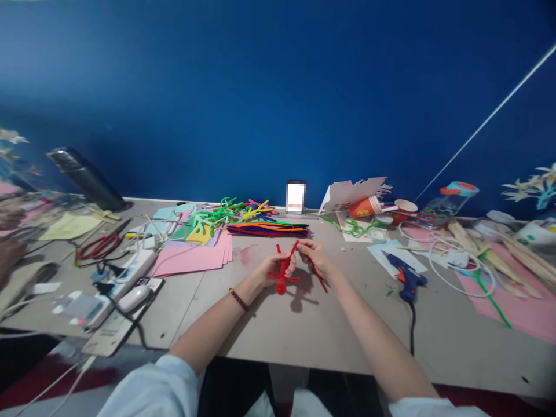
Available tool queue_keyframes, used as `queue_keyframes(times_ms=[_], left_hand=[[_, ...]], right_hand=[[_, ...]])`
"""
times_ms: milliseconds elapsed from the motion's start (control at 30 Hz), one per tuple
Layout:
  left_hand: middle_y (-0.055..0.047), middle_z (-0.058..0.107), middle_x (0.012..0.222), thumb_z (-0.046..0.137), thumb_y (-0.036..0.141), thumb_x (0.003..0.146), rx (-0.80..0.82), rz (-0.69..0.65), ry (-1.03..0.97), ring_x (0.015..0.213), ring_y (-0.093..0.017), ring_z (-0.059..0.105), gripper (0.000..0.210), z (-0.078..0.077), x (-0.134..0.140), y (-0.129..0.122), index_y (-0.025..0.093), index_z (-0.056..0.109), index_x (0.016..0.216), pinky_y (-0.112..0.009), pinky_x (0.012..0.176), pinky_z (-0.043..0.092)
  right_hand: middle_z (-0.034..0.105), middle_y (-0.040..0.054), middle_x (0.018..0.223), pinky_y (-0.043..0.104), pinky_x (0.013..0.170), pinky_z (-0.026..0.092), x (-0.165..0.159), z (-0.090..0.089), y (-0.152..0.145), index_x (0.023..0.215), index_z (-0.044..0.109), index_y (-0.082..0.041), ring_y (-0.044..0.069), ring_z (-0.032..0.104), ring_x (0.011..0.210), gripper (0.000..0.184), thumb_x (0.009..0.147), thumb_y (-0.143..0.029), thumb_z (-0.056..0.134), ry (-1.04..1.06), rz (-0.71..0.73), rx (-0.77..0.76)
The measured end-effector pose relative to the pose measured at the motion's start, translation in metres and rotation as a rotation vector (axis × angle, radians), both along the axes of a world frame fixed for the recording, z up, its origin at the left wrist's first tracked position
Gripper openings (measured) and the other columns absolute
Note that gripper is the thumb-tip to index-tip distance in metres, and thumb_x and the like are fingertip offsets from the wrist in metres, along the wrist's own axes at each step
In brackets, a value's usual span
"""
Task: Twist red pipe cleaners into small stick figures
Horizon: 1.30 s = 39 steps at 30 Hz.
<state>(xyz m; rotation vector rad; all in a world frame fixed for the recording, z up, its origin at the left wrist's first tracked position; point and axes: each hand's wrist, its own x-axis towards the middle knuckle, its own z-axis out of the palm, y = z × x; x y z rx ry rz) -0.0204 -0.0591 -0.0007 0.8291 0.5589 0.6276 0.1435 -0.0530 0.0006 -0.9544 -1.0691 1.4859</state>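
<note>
Just above the middle of the table, my left hand (271,268) pinches a small red pipe cleaner figure (281,286), its round end pointing toward me and its limbs sticking out sideways. My right hand (316,258) is closed on a red pipe cleaner (320,278), whose loose end hangs down to the right. Both hands meet near the figure's upper end, where a red strand runs between the fingers. How the strand joins the figure is too small to tell. Behind the hands lies a bundle of coloured pipe cleaners (267,230).
Pink paper sheets (191,259), a green pipe cleaner pile (217,214) and a power strip (124,284) are on the left. A blue glue gun (405,277) with its cord lies right. A phone (296,197) stands against the blue wall. Another person's hand (11,255) is far left.
</note>
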Motion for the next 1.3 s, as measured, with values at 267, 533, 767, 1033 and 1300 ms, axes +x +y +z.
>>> queue_keyframes(times_ms=[267, 533, 767, 1033, 1300], left_hand=[[-0.005, 0.060, 0.067, 0.061, 0.052, 0.073, 0.121, 0.133, 0.104, 0.059, -0.015, 0.056, 0.040, 0.004, -0.003, 0.006, 0.015, 0.063, 0.089, -0.028, 0.056, 0.044], [-0.013, 0.053, 0.120, 0.065, 0.043, 0.075, 1.030, 0.907, 0.717, 0.106, -0.024, 0.054, 0.059, 0.003, -0.002, 0.004, 0.023, 0.042, 0.126, -0.038, 0.086, 0.046], [-0.007, 0.067, 0.102, 0.065, 0.038, 0.079, 1.766, 0.897, 1.018, 0.105, -0.023, 0.056, 0.024, 0.002, -0.002, 0.001, 0.023, 0.065, 0.097, -0.042, 0.102, 0.034], [-0.002, 0.071, 0.080, 0.055, 0.023, 0.087, 1.745, 0.894, 1.016, 0.089, -0.018, 0.062, 0.013, 0.004, -0.002, 0.004, 0.022, 0.067, 0.083, -0.040, 0.099, 0.032], [-0.005, 0.069, 0.081, 0.051, 0.024, 0.089, 1.545, 0.782, 0.899, 0.089, -0.018, 0.058, 0.017, 0.003, -0.008, 0.011, 0.021, 0.067, 0.086, -0.038, 0.088, 0.037]], right_hand=[[0.045, -0.0076, 0.043, 0.020, 0.039, 0.016, -0.003, 0.000, 0.001, 0.068, 0.058, -0.018, 0.005, 0.031, 0.038, 0.037, 0.056, -0.047, 0.077, 0.022, -0.091, -0.044], [0.041, -0.0095, 0.043, 0.019, 0.038, 0.018, -0.008, -0.002, 0.003, 0.065, 0.049, -0.020, 0.004, 0.029, 0.037, 0.039, 0.057, -0.048, 0.075, 0.027, -0.244, 0.000], [0.041, -0.0094, 0.041, 0.019, 0.037, 0.021, -0.018, 0.000, -0.002, 0.064, 0.050, -0.019, 0.004, 0.030, 0.037, 0.042, 0.058, -0.053, 0.073, -0.056, -0.322, 0.048], [0.042, -0.0087, 0.045, 0.020, 0.038, 0.023, -0.018, -0.004, 0.001, 0.067, 0.056, -0.019, 0.005, 0.032, 0.039, 0.037, 0.058, -0.051, 0.073, -0.070, -0.264, 0.052], [0.060, -0.0009, 0.071, 0.022, 0.051, 0.034, -0.007, -0.001, 0.003, 0.082, 0.069, -0.018, 0.008, 0.044, 0.057, 0.030, 0.062, -0.040, 0.073, -0.242, -0.145, 0.227]])
